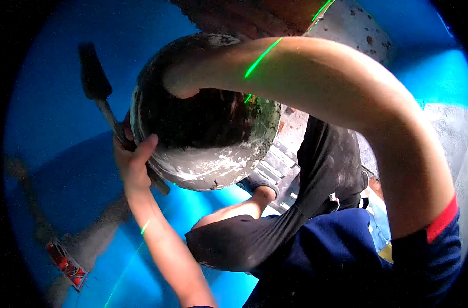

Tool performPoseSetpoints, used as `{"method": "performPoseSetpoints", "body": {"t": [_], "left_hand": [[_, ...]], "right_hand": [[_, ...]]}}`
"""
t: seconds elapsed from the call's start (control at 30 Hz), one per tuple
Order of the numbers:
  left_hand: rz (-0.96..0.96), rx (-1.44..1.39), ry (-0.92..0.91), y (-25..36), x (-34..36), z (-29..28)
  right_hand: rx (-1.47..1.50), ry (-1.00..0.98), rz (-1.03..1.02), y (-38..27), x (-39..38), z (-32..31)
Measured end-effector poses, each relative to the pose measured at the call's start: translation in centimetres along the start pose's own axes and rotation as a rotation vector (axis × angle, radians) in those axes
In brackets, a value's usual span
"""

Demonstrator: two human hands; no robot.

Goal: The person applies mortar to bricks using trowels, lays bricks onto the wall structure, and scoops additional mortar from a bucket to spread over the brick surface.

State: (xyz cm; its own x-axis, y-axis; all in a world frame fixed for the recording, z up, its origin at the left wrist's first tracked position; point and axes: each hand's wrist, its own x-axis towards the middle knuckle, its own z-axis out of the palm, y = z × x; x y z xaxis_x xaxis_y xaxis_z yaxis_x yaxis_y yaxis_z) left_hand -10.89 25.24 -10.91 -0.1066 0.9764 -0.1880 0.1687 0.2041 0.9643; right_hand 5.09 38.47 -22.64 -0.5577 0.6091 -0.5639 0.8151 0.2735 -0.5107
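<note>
Round mortar-caked metal pan (pixel 203 149) held up at frame centre.
Left hand (pixel 133 159) clamps the pan's rim together with a dark-handled tool (pixel 98 87); right hand (pixel 180 84) reaches inside, its fingers hidden, so closure can't be told. Seemingly scraping it out; next needs a steady rim grip.

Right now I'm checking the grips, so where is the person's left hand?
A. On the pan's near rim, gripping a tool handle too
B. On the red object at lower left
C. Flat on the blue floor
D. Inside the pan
A: the left hand clasps the rim of the mortar-crusted pan together with the hammer-like tool.
</note>
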Motion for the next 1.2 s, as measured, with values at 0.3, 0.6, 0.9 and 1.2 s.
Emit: {"method": "performPoseSetpoints", "body": {"t": [0.3, 0.6, 0.9, 1.2], "left_hand": [[0.067, -0.148, -0.114, 0.3, 1.0, 0.7], [0.114, -0.084, -0.139, 1.1, 1.1, 1.8], [0.033, -0.137, -0.265, 2.7, 1.1, 3.2], [0.088, -0.040, -0.229, 2.5, 1.1, 2.5]], "right_hand": [[-0.165, 0.079, -0.302, 0.5, -6.6, 0.7], [0.094, -0.231, 0.168, 5.8, 5.9, -0.3], [-0.266, 0.126, -0.050, -3.4, -2.7, 2.4], [-0.710, -0.225, -0.070, -1.0, -7.7, 10.8]]}}
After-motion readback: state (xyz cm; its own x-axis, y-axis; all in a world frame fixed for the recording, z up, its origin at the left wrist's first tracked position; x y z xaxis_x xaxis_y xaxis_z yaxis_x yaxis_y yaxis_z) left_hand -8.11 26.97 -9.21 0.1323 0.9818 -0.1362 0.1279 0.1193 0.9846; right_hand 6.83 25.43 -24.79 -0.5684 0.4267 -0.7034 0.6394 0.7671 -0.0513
